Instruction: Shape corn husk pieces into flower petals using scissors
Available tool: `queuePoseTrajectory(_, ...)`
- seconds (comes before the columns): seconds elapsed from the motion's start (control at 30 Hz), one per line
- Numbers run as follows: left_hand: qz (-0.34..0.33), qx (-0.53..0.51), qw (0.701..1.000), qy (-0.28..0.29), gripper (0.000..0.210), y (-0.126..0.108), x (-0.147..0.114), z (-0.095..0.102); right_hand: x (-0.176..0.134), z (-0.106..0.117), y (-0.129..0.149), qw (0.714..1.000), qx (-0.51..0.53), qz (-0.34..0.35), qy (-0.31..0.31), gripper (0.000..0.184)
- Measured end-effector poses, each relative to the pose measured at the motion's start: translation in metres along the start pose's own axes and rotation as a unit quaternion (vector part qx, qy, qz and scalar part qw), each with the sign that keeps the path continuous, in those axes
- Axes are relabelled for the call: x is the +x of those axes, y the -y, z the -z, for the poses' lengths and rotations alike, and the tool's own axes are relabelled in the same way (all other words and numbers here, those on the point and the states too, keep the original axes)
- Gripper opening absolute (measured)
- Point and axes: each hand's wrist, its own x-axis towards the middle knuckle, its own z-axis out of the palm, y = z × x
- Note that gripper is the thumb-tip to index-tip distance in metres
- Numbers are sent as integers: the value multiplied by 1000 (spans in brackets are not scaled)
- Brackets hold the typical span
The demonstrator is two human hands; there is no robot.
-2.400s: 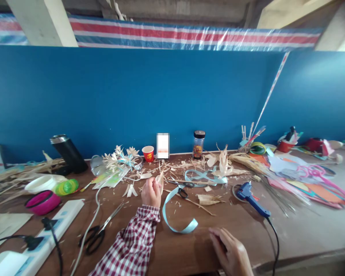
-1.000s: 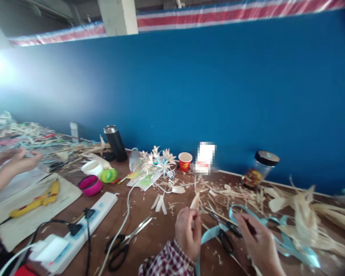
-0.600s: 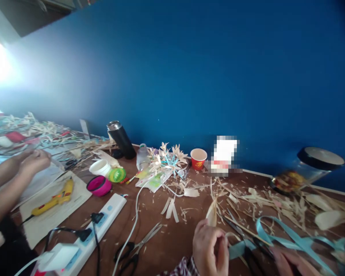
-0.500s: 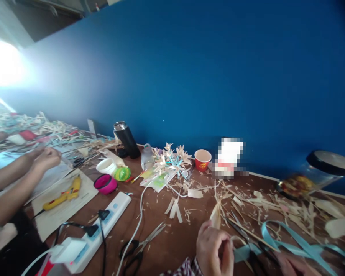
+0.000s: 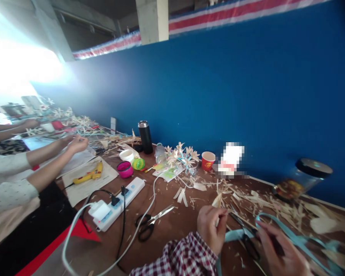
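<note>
My left hand [image 5: 211, 228], in a checked sleeve, is closed at the front of the table, fingertips pressed together. A pale dried husk piece [image 5: 217, 200] sticks up just beyond its fingers; its lower end is hidden by the hand. To the right, my right hand [image 5: 281, 249] is pinched at the fingertips on a light blue ribbon [image 5: 284, 227], which loops away to the right. Another stretch of blue ribbon lies beside my left hand. Between the hands rest black-handled scissors [image 5: 249, 245], partly under the ribbon.
More scissors [image 5: 153, 222] lie left of my hands, near a white power strip [image 5: 122, 205] with cables. Behind are a husk flower bunch [image 5: 182, 155], red paper cup [image 5: 208, 161], black flask [image 5: 145, 138] and jar [image 5: 301, 178]. A yellow glue gun [image 5: 87, 177] lies near a co-worker's hands [image 5: 78, 143].
My view has tilted up and turned left. My right hand has come up into view at the blue ribbon; my left hand stays closed by the husk piece.
</note>
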Motion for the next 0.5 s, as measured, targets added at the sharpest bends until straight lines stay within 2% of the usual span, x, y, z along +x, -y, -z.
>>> queuePoseTrajectory(0.13, -65, -41, 997, 15, 15, -18, -1, 7, -1, 12, 28, 992, 81, -56, 84, 30)
queuePoseTrajectory(0.3, -126, -55, 989, 43, 12, -30, 0, 33, 17, 15, 46, 969, 142, -145, 140, 34)
queuePoseTrajectory(0.37, -134, -32, 990, 20, 12, -25, 6, 43, 34, 4, 53, 965, 150, -144, 162, 31)
queuePoseTrajectory(0.43, -137, 7, 990, -15, 16, -18, 14, 50, 50, -15, 64, 957, 173, -112, 203, 25)
queuePoseTrajectory(0.5, -183, 31, 982, -21, 21, -12, 22, 53, 63, -39, 78, 944, 205, -77, 246, 16)
